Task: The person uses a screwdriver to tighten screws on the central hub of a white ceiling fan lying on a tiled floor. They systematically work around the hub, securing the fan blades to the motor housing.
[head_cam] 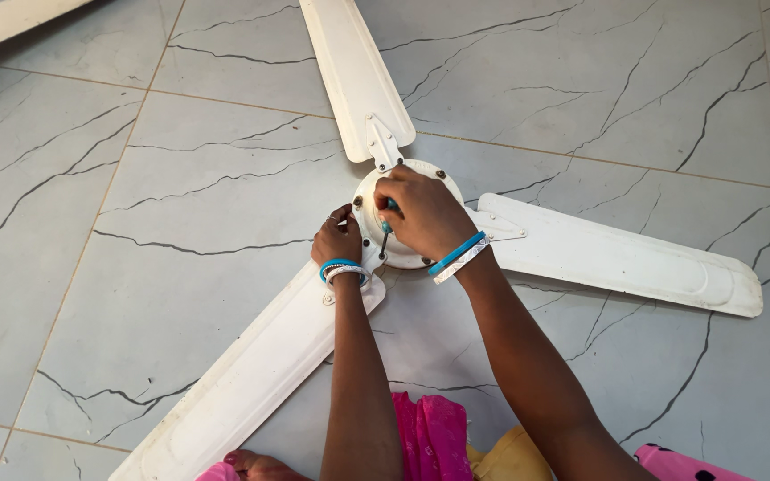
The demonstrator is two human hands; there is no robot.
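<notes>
A white ceiling fan [403,223] lies flat on the grey marbled tile floor [180,178], its 3 blades spread out from a round hub [363,200]: 1 blade [354,76] runs toward the top of the view, 1 [617,258] to the right, and 1 [251,374] down to the lower left.

Both forearms reach forward from the bottom edge and meet over the hub. The right hand [425,214] is curled knuckles-up on top of the hub, fingers closed around a screwdriver [388,223] with a blue-green handle; the shaft points down into the hub, though the tip is too small to place exactly. The wrist bends slightly inward and carries a blue and a white bangle [459,256].

The left hand [338,239] sits at the hub's left rim, where the lower-left blade joins, fingers bent and pressing on the edge; whether it pinches anything is unclear. It wears similar bangles.

Pink and yellow cloth [443,441] shows at the bottom edge.
</notes>
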